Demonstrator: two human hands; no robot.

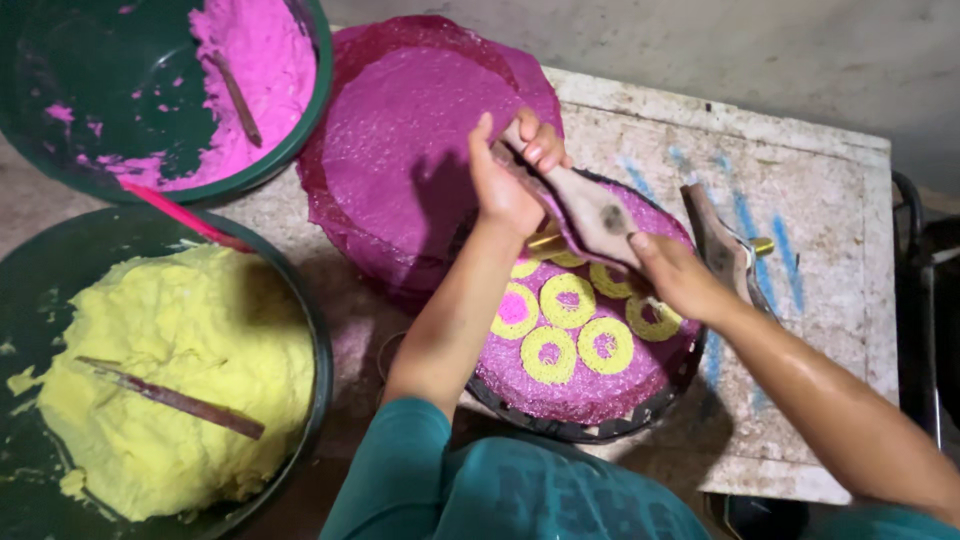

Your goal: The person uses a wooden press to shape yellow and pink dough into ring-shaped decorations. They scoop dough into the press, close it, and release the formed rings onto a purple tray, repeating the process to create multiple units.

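Observation:
My left hand (pixel 503 188) grips the upper end of a wooden press (pixel 596 214) held over a round tray (pixel 585 430). My right hand (pixel 680 276) holds the press's lower end, between its two wooden paddles; the second paddle (pixel 716 242) sticks out to the right. Under the press lies a pink textured sheet (pixel 580 385) on the tray, with several yellow dough rings (pixel 567 301) squeezed onto it, some with pink centres. Part of the ring row is hidden by the press and my hands.
A stack of pink sheets (pixel 410 150) lies behind the tray. At left, a green bowl of pink dough (pixel 255 70) and a green bowl of yellow dough (pixel 170 370) each hold a stick. The stained white table (pixel 810 170) ends at right beside a dark frame (pixel 915 300).

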